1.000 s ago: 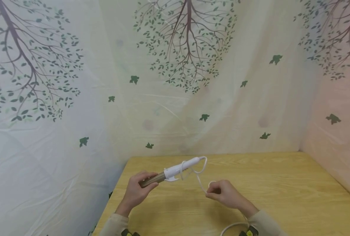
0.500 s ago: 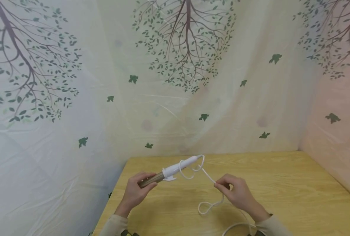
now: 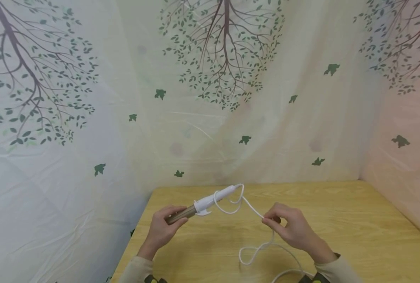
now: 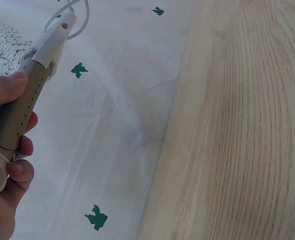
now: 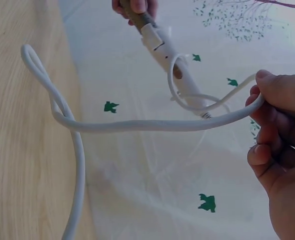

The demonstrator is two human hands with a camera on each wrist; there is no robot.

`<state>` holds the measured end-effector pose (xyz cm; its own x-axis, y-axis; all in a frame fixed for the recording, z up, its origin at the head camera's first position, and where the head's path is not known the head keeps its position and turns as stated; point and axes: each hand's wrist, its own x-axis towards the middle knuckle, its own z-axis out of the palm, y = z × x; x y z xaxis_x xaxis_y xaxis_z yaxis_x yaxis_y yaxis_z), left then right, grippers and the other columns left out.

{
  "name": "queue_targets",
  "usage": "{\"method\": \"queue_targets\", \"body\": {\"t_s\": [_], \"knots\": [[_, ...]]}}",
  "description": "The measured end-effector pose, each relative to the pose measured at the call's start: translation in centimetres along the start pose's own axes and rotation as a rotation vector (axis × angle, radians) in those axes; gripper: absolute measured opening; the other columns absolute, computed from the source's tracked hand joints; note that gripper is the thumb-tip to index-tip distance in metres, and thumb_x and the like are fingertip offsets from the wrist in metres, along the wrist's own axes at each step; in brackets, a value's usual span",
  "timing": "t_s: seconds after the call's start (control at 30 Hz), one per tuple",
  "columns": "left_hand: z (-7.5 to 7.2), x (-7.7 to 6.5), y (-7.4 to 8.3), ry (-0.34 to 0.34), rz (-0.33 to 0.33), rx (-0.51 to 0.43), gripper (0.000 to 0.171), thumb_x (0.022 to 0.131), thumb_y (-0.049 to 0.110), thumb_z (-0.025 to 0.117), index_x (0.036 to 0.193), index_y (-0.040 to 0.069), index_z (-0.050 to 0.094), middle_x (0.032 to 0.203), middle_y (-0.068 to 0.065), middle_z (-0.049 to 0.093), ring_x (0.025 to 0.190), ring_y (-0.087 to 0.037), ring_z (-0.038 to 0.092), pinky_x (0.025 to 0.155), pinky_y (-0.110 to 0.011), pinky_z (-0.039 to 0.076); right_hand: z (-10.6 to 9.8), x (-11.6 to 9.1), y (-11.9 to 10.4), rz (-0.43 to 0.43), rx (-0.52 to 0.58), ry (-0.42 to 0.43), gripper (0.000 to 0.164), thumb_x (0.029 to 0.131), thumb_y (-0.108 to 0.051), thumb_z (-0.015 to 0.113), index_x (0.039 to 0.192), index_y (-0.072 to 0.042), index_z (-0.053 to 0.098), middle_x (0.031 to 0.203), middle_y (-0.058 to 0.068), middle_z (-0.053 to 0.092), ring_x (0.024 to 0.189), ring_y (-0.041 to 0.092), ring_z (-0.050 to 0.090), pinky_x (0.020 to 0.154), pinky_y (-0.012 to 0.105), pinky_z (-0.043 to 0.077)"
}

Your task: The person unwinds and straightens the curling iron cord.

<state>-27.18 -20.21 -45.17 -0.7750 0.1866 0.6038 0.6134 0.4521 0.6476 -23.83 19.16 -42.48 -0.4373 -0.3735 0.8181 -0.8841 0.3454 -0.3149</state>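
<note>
My left hand (image 3: 161,231) grips a curling iron (image 3: 209,202) by its gold-brown barrel, raised over the table. In the left wrist view, small holes run along the barrel (image 4: 23,102), with the thumb on one side and fingers curled round the other. The white handle points up and away to the right. A loop of its white cord (image 3: 254,208) hangs round the handle. To the right, my right hand (image 3: 294,230) pinches the cord between thumb and fingertips. Below that pinch, the cord (image 5: 137,125) droops in a twisted loop, seen large in the right wrist view.
Under both hands lies a wood-grain table (image 3: 354,220). Pale fabric walls (image 3: 202,129) printed with trees and green birds stand behind and at both sides. More of the cord curves near the front edge, by the right sleeve (image 3: 338,271).
The right hand has moved right and slightly up, drawing the cord away from the handle. The loop round the handle has widened, and more cord hangs below the right hand. The left hand barely moved.
</note>
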Motion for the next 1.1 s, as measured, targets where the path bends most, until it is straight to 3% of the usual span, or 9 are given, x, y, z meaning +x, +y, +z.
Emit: {"method": "queue_targets", "body": {"t_s": [0.17, 0.4, 0.63, 0.87, 1.1], "knots": [[0.1, -0.1, 0.5, 0.007, -0.019, 0.023, 0.032, 0.077, 0.007, 0.081, 0.108, 0.012, 0.073, 0.097, 0.000, 0.071, 0.081, -0.012, 0.063, 0.069, -0.026, 0.051, -0.4, 0.4, -0.3, -0.094, 0.066, 0.001, 0.039, 0.069, 0.013, 0.078, 0.090, -0.019, 0.068, 0.075, -0.011, 0.058, 0.066, 0.000, 0.048, 0.059, 0.014, 0.041], [-0.3, -0.1, 3.0, 0.004, 0.008, 0.013, 0.031, 0.078, 0.002, 0.079, 0.107, 0.003, 0.072, 0.094, -0.007, 0.071, 0.078, -0.013, 0.062, 0.067, -0.026, 0.051, -1.3, 2.0, -2.1, -0.174, 0.117, 0.009, 0.031, 0.072, 0.012, 0.076, 0.087, -0.013, 0.067, 0.074, -0.006, 0.058, 0.066, 0.003, 0.050, 0.061, 0.012, 0.042], [0.2, -0.2, 0.4, 0.010, 0.011, 0.018, 0.033, 0.077, 0.006, 0.081, 0.108, 0.012, 0.073, 0.095, 0.001, 0.070, 0.078, -0.010, 0.061, 0.067, -0.025, 0.051, -2.2, 3.9, -4.8, -0.229, 0.145, 0.026, 0.015, 0.081, 0.007, 0.072, 0.084, -0.007, 0.066, 0.072, -0.002, 0.058, 0.065, 0.004, 0.049, 0.059, 0.013, 0.042], [0.0, -0.2, 0.0, -0.022, -0.005, -0.006, 0.030, 0.080, 0.018, 0.081, 0.108, 0.020, 0.073, 0.095, 0.006, 0.069, 0.080, -0.009, 0.062, 0.069, -0.025, 0.052, -2.3, 3.8, -2.9, -0.291, 0.163, 0.050, 0.006, 0.089, -0.003, 0.069, 0.084, -0.004, 0.066, 0.073, -0.002, 0.058, 0.067, 0.004, 0.047, 0.058, 0.015, 0.039], [0.3, -0.4, 0.0, -0.043, -0.049, 0.008, 0.031, 0.077, 0.012, 0.082, 0.107, 0.017, 0.073, 0.097, 0.004, 0.070, 0.083, -0.012, 0.063, 0.071, -0.025, 0.052, -2.7, 4.6, -2.5, -0.316, 0.141, 0.093, 0.007, 0.089, -0.003, 0.069, 0.082, -0.003, 0.065, 0.072, -0.001, 0.057, 0.066, 0.004, 0.047, 0.058, 0.016, 0.039]]}}
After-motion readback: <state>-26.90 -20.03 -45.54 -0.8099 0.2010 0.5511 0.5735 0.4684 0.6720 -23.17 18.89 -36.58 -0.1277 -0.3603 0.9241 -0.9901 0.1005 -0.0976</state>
